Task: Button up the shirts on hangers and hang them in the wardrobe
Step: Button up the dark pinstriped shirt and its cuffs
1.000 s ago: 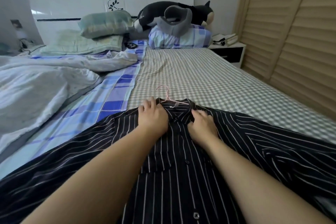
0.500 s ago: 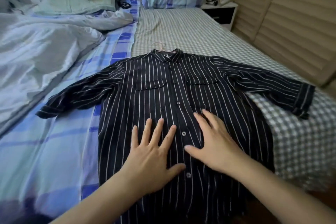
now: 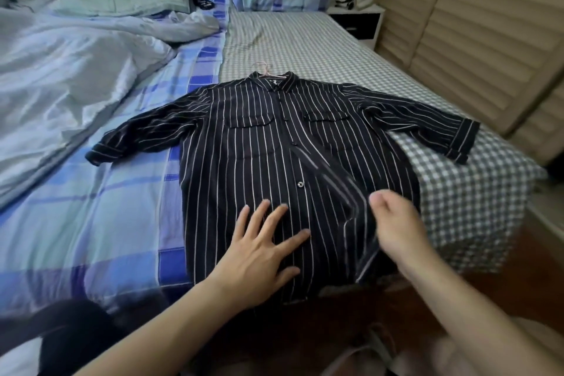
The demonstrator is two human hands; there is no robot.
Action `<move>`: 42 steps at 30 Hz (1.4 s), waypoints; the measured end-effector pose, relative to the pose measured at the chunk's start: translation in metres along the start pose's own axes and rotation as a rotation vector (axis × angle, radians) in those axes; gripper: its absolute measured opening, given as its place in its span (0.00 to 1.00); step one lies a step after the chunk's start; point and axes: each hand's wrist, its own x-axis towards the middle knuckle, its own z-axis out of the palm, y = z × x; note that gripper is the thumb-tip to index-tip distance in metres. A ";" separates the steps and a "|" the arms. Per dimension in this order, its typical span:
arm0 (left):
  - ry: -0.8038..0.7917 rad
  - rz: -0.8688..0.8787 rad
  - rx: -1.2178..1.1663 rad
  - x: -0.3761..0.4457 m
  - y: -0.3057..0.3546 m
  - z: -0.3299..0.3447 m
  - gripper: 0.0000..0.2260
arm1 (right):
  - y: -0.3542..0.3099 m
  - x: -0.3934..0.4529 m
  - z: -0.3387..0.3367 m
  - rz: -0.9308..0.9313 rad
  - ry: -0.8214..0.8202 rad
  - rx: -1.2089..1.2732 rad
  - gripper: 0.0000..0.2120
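Black shirt (image 3: 250,162) with thin white vertical stripes lies face up on the bed (image 3: 305,49), collar pointing away toward the pillows, hem at the near edge. Sleeves spread out to both sides, cuffs rolled. Two flapped chest pockets. Fabric thin and soft, with small wrinkles. Placket looks closed at the upper chest; lower down the front panel on the person's right is lifted and folded back, showing a paler inner face. One dark round button (image 3: 300,183) visible mid-placket.

Pink hanger (image 3: 265,68) hook sticks out of the collar, thin wire shape, flat on the bedding.

Left hand (image 3: 262,250): fingers straight and spread, palm flat on the lower left front of the shirt, pressing it down. Right hand (image 3: 396,223): fingers curled, pinching the loose front edge and holding it up off the bed; motion-blurred.

Shirt straddles two sheets: blue plaid sheet (image 3: 128,192) under the left half, grey-white gingham sheet (image 3: 320,46) under the right. Crumpled pale duvet (image 3: 61,76) at far left. Slatted beige wardrobe doors (image 3: 488,33) along the right.
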 end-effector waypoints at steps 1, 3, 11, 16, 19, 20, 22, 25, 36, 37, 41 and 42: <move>0.026 0.020 -0.002 -0.002 0.003 0.002 0.30 | -0.008 0.002 -0.011 0.060 -0.021 0.127 0.17; 0.106 0.006 -0.082 0.000 0.015 0.006 0.29 | -0.025 0.004 -0.026 0.115 -0.087 0.266 0.19; -0.179 -0.070 -0.497 0.008 0.026 -0.037 0.18 | -0.001 -0.015 -0.026 0.151 -0.532 -0.301 0.08; -0.209 -0.582 -1.270 0.017 0.013 -0.052 0.10 | 0.030 0.019 -0.052 0.244 0.137 -0.439 0.31; -0.166 -0.579 -1.164 0.022 0.027 -0.043 0.10 | 0.049 0.028 -0.040 0.431 -0.120 -0.206 0.30; -0.143 -0.578 -1.134 0.024 0.029 -0.039 0.09 | 0.057 0.032 -0.044 0.437 -0.147 -0.246 0.27; -0.121 -0.572 -1.089 0.026 0.029 -0.030 0.10 | 0.064 0.037 -0.061 0.470 -0.104 -0.344 0.22; -0.112 -0.581 -1.052 0.025 0.031 -0.022 0.12 | 0.070 0.044 -0.085 0.591 -0.089 -0.425 0.21; -0.367 -0.400 -0.727 0.045 0.000 -0.064 0.10 | -0.027 0.017 -0.028 -0.217 -0.022 -0.441 0.07; -0.250 -0.418 -0.694 0.054 -0.010 -0.068 0.08 | -0.038 0.017 -0.012 -0.259 -0.097 -0.362 0.06; 0.086 -0.548 -0.813 0.094 -0.035 -0.063 0.11 | -0.048 0.025 0.052 -0.263 -0.197 -0.396 0.23; 0.121 -0.564 -0.896 0.098 -0.037 -0.058 0.11 | -0.043 0.028 0.065 -0.256 -0.176 -0.470 0.26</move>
